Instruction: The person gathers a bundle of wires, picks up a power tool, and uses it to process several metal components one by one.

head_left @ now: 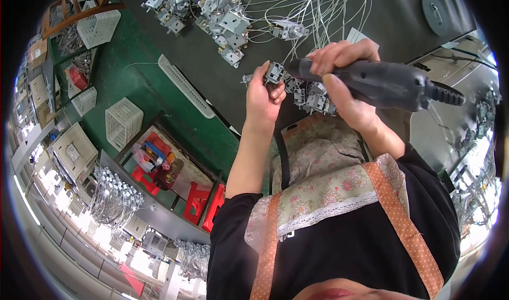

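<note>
My right hand (344, 72) is wrapped round the thick body of a black electric screwdriver (389, 82), which lies level with its cord end to the right. Its narrow nose points left, close to a small boxy metal thermostat (274, 72) in my left hand (263, 96). The fingers of that hand are closed on the part. Whether the tool's tip touches it I cannot tell. More thermostats (316, 99) of the same grey kind lie in a cluster under the screwdriver, by the table's near edge.
A heap of thermostats (220, 16) with long thin silvery tubes (323, 14) covers the far side of the dark table (212, 61). A round grey disc (435, 14) lies at far right. To the left are a white slotted strip (185, 88), a plastic basket (124, 122) and red stools (197, 202).
</note>
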Demonstrator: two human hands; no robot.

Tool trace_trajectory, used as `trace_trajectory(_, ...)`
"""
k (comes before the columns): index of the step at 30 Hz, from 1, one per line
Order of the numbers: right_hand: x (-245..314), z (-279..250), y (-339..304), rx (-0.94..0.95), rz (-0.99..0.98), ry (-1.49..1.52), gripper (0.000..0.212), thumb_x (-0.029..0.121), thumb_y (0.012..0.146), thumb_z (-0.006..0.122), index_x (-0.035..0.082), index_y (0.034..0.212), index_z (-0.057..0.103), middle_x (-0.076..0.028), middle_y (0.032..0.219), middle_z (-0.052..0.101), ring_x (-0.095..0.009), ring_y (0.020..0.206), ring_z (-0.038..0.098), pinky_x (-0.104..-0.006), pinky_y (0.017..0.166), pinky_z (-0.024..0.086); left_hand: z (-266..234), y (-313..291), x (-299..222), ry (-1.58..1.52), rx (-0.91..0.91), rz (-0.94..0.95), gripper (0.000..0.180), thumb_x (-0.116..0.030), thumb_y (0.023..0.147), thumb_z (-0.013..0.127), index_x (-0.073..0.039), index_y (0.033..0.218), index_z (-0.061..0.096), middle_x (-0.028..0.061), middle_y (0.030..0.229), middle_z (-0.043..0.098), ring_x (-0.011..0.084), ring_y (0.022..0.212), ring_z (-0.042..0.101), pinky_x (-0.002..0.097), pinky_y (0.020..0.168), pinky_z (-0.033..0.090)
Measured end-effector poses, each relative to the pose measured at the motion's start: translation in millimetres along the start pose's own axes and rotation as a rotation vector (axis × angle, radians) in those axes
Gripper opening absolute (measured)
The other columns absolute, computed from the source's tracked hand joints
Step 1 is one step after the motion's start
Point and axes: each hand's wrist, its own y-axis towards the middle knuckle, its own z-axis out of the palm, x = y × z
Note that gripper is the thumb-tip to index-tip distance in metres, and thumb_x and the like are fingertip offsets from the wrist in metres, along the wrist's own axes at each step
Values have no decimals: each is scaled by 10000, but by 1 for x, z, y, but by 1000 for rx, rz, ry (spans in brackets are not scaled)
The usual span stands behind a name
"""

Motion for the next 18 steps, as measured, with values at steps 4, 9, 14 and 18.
trace_trajectory(4, -6, -1, 0, 38, 3, -38, 287, -40, 812, 643, 40, 981, 425, -106, 900, 609, -180, 892, 605, -401, 954, 477, -1, -1, 0, -8, 19, -9, 218, -262, 956, 554, -109, 803, 529, 47, 629, 548, 99, 407, 363, 238, 373, 242)
trace_trajectory(9, -2, 0, 0, 24, 53, -51, 279, -36, 811, 654, 38, 963, 432, -102, 895, 615, -163, 876, 603, -354, 886, 492, -1, -1, -1, -5, 16, -7, 221, -262, 955, 554, -111, 797, 525, 44, 630, 542, 94, 410, 358, 234, 374, 239)
trace_trajectory(14, -3, 0, 0, -30, 112, -67, 278, -33, 812, 661, 39, 951, 432, -95, 887, 617, -148, 857, 602, -317, 815, 495, -1, 0, 0, 8, -10, 0, 215, -262, 955, 554, -115, 801, 523, 42, 628, 540, 91, 411, 354, 233, 376, 239)
trace_trajectory(18, -4, -1, 2, 14, 67, -71, 272, -37, 817, 655, 37, 951, 431, -97, 880, 620, -155, 848, 606, -325, 819, 499, -3, 0, -1, 12, 8, 1, 207, -258, 962, 549, -118, 814, 519, 46, 630, 543, 92, 408, 354, 235, 380, 247)
